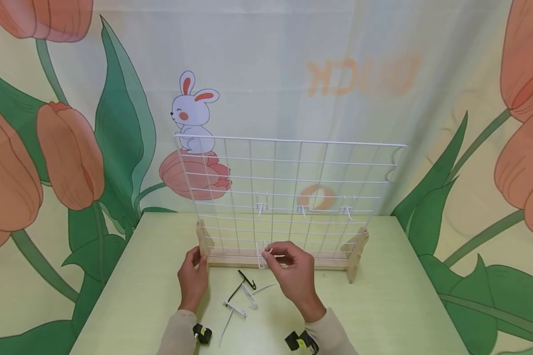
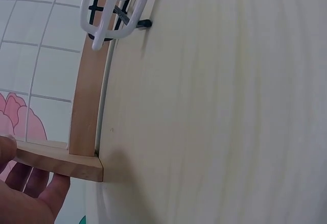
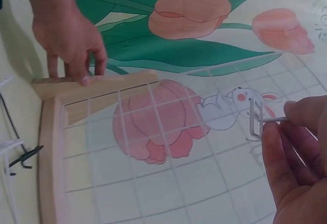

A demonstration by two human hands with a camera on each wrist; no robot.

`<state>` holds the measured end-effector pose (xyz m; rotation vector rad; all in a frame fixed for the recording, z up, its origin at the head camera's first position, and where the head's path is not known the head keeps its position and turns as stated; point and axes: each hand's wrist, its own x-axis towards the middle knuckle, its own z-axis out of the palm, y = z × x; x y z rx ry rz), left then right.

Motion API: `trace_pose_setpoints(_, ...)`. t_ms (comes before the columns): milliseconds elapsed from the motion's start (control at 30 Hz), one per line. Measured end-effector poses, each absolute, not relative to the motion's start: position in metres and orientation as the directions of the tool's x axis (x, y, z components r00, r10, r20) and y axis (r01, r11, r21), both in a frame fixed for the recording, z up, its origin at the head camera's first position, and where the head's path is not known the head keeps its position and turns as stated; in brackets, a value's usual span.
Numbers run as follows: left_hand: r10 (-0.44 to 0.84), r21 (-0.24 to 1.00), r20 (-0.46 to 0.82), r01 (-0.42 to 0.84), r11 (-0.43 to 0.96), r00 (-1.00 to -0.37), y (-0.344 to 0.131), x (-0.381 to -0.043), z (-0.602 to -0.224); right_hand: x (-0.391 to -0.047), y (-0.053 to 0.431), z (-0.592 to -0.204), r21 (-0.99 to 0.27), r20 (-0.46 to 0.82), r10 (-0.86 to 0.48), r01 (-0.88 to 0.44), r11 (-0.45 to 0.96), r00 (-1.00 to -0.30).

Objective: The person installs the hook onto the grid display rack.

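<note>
One white hook [image 3: 262,118] is being pinched at its stem by the right hand [image 1: 295,273], between the thumb and the index finger; this grip is narrow, and it is leaving the rectangular back frame uncovered. The hook is being held at the lower part of the wire grid [image 1: 295,197], near the middle of its width, but whether its frame is catching the wires, I cannot tell. The left hand [image 1: 193,278] is gripping the left wooden foot [image 1: 203,237], with thumb and fingers on opposite sides. Three mounted hooks [image 1: 302,210] are hanging on a higher row, while a black hook [image 1: 236,293] and loose white hooks [image 1: 235,308] are lying on the table [image 1: 382,305], in front of the grid.

For doing this step well, I am thinking that the frame should be lying flat along the wires, that both its upper ends should be catching one same horizontal wire, and that the left hand should be bracing the foot without tilting it.
</note>
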<state>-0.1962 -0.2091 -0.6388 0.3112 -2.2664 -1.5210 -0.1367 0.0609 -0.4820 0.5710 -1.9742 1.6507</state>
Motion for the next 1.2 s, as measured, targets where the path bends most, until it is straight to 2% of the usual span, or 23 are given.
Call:
trace_pose_setpoints(400, -0.393, 0.927, 0.194, 0.037, 0.372, -0.899, -0.208, -0.196, -0.635, -0.146, 0.045, -0.441, -0.655, 0.737, -0.069, -0.736, 0.169, -0.672)
trace_pose_setpoints(867, -0.407, 0.929, 0.171, 0.009, 0.37, -0.897, -0.206, -0.196, -0.64, -0.165, 0.018, -0.416, -0.585, 0.785, -0.098, -0.784, 0.209, -0.612)
trace_pose_setpoints(1200, -0.416, 0.931, 0.161, -0.002, 0.365, -0.895, -0.204, -0.195, -0.636, -0.184, -0.009, -0.401, -0.548, 0.79, -0.127, -0.784, 0.292, -0.6)
